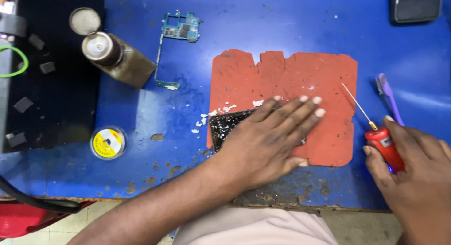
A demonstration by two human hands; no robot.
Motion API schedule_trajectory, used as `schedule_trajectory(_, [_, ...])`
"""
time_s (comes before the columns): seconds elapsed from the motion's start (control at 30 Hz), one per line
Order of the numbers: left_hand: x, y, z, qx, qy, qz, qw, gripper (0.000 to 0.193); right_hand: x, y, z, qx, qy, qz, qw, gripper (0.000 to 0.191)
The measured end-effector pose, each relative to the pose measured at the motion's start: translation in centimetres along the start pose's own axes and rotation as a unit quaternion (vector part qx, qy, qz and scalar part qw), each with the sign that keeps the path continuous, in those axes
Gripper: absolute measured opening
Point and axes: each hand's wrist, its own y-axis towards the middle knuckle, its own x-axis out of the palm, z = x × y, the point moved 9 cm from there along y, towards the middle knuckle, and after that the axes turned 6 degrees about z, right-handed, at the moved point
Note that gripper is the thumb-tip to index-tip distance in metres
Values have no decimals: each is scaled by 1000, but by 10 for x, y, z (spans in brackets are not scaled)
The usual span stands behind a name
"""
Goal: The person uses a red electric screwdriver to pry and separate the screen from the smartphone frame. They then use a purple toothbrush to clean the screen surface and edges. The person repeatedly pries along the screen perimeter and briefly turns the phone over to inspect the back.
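The left hand (270,139) is lying flat, fingers spread, on a dark cracked panel (225,125), pressing it onto the red mat (291,71) near the front edge of the blue counter (282,19). This grip is open, closing on nothing. The right hand (416,174) is wrapping closed around a red tool (385,146) at the right edge, its thin needle pointing toward the mat. A purple tool (387,92) is lying just beside it. A circuit board (178,31) and a brown bottle (117,57) are resting toward the back left.

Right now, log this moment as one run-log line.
left hand: flat on dark cracked panel | panel: on red mat | right hand: grips red tool, thin needle tip up-left | bench: blue table
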Motion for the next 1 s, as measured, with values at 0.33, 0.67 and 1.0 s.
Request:
schedule_trajectory(0.33, [-71, -84, -103, -178, 51, 15, 983, 82, 11, -2, -5, 120, 176, 1, 977, 46])
schedule_trajectory(0.67, [-102, -137, -98, -238, -132, 216, 938, 51, 16, 61, -190, -286, 138, -103, 943, 84])
schedule_trajectory(1.0, [-108, -140, -89, -214, -225, 189, 932, 64, 20, 69, -220, -237, 203, -152, 938, 91])
